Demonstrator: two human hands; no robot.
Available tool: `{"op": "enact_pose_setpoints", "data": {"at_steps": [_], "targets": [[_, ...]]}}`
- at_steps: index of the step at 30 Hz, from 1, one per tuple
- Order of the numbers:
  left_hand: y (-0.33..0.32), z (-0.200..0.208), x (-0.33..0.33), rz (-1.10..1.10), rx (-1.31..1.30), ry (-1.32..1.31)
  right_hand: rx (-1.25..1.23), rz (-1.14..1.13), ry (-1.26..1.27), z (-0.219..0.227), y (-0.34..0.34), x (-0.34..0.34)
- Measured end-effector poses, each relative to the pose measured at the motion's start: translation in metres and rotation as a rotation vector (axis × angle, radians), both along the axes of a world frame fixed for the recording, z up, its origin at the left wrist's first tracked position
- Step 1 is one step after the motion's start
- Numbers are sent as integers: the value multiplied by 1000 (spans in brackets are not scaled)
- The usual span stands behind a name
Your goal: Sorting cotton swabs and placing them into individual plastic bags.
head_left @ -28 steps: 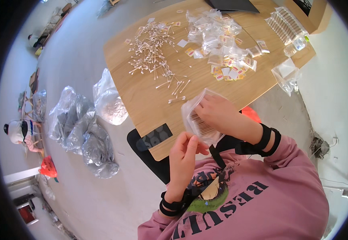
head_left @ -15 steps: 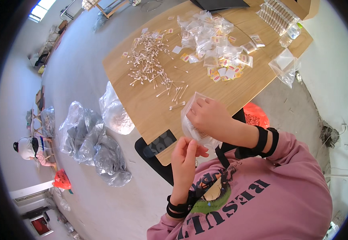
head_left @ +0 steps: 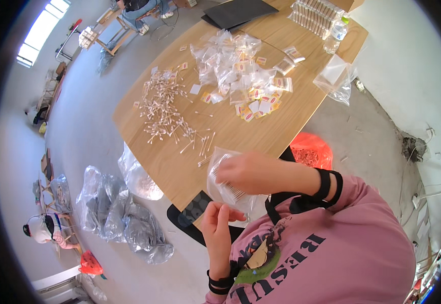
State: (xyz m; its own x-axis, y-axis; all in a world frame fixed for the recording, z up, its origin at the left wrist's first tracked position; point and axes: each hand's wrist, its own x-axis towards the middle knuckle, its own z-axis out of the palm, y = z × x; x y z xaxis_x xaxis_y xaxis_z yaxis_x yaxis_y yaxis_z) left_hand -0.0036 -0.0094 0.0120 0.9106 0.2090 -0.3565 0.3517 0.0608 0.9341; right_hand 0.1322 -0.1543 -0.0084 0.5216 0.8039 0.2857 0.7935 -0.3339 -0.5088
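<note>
A clear plastic bag with a row of cotton swabs in it hangs at the table's near edge. My right hand is closed over the bag, its fingers curled down against it; whether the fingertips are inside or outside the plastic is hidden. Just below, my left hand has its thumb and fingers bent together at the bag's lower edge. Loose cotton swabs lie in a heap on the wooden table, a few of them next to the bag.
Crumpled clear bags and small printed cards cover the table's middle. Filled packs, a bottle and black sheets stand farther back. A red bag sits beside the table; large plastic sacks lie on the floor.
The view has shifted, so the table sits farther left. My right hand has tilted flatter over the bag, and the bag has turned with it. My left hand stays just under it.
</note>
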Motion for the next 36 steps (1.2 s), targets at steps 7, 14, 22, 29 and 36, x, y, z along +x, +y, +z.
{"op": "enact_pose_setpoints", "data": {"at_steps": [7, 14, 22, 29, 36], "targets": [[-1, 7, 4, -30, -57, 20, 139, -865, 12, -147, -134, 178], [-1, 12, 2, 7, -12, 56, -280, -847, -51, -196, -146, 199], [0, 9, 3, -8, -42, 39, -198, -860, -17, -198, -173, 180], [-1, 7, 3, -16, -46, 27, 475, -945, 370, -128, -168, 107], [2, 4, 1, 7, -88, 12, 266, -136, 409, 51, -70, 15]]}}
